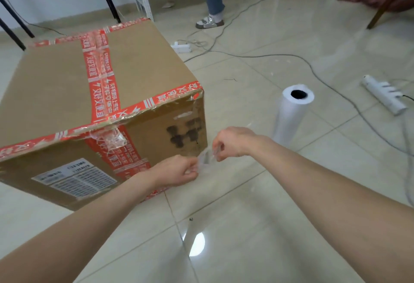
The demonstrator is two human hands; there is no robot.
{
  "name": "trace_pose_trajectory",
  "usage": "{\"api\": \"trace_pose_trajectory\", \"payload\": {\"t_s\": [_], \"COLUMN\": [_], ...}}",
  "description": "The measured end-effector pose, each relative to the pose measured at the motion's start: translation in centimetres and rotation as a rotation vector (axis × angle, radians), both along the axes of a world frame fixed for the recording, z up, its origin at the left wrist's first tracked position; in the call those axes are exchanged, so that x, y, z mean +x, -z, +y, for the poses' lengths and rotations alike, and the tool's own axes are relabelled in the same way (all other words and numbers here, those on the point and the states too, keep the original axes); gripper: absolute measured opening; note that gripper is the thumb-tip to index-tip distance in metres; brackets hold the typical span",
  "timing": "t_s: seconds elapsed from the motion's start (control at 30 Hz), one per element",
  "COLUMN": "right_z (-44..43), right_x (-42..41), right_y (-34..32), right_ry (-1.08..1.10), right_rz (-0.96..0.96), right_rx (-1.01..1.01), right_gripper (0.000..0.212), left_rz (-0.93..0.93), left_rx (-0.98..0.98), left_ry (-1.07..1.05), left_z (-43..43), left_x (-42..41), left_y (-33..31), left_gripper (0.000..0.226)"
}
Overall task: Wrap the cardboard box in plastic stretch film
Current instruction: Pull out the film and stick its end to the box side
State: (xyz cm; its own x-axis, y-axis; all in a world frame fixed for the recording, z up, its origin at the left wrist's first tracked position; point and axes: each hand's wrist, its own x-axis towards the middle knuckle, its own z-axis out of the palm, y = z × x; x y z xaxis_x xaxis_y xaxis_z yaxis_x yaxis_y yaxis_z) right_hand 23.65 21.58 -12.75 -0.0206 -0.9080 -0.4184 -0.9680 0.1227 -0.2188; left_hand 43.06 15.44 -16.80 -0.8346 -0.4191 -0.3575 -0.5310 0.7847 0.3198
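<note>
A large cardboard box (67, 81) sealed with red printed tape sits on the tiled floor at the left. A roll of clear stretch film (291, 114) stands upright on the floor to its right. Near the box's lower right corner, my left hand (179, 171) and my right hand (233, 141) both pinch a small crumpled end of clear film (207, 158) stretched between them. The film end is close to the box's front face; I cannot tell whether it touches it.
A white power strip (384, 94) and several cables lie on the floor at the right. Another power strip (181, 47) lies behind the box. A person's legs (210, 0) stand at the back, beside white shelf frames and black stand legs.
</note>
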Motion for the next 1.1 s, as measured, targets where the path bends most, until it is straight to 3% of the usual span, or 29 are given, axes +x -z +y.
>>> {"api": "trace_pose_trajectory", "payload": {"t_s": [0.07,0.1,0.2,0.27,0.33,0.43,0.5,0.63,0.77,0.9,1.1], "right_z": [-0.1,-0.2,-0.4,-0.5,-0.5,-0.6,-0.7,-0.6,-0.7,-1.0,-2.1], "right_x": [-0.1,-0.1,0.2,0.6,1.2,1.4,1.1,0.2,-0.3,-0.5,0.2], "right_y": [1.5,2.2,4.3,5.2,5.4,5.0,4.5,3.3,2.8,2.2,1.3], "right_ry": [-0.047,-0.076,-0.145,-0.198,-0.228,-0.177,-0.128,0.043,0.270,0.325,0.408], "right_rz": [0.017,0.024,0.021,0.017,0.004,-0.058,-0.104,-0.186,-0.365,-0.362,-0.248], "right_rx": [0.016,0.023,0.064,0.078,0.045,-0.123,-0.217,-0.341,-0.534,-0.651,-0.717], "right_gripper": [0.007,0.005,0.023,0.023,0.020,0.023,0.026,0.026,0.018,0.011,0.011], "left_rz": [-0.131,-0.147,-0.085,-0.026,0.060,0.237,0.375,0.769,1.045,1.125,1.015], "left_rx": [0.070,0.120,0.422,0.550,0.489,0.116,-0.005,0.198,0.503,0.486,0.016], "left_ry": [-0.030,-0.050,-0.275,-0.393,-0.486,-0.594,-0.694,-0.981,-1.096,-1.100,-0.959], "left_z": [0.3,0.6,2.2,3.4,4.0,3.7,3.3,2.9,2.9,2.7,2.2], "left_x": [0.4,0.7,1.8,2.7,3.4,4.0,3.9,2.7,1.2,0.7,1.4], "left_y": [2.3,3.3,5.5,6.0,6.0,4.7,3.4,0.7,-0.7,-1.4,-2.3], "left_gripper": [0.036,0.039,0.020,0.017,0.017,0.019,0.016,0.010,0.009,0.008,0.012]}}
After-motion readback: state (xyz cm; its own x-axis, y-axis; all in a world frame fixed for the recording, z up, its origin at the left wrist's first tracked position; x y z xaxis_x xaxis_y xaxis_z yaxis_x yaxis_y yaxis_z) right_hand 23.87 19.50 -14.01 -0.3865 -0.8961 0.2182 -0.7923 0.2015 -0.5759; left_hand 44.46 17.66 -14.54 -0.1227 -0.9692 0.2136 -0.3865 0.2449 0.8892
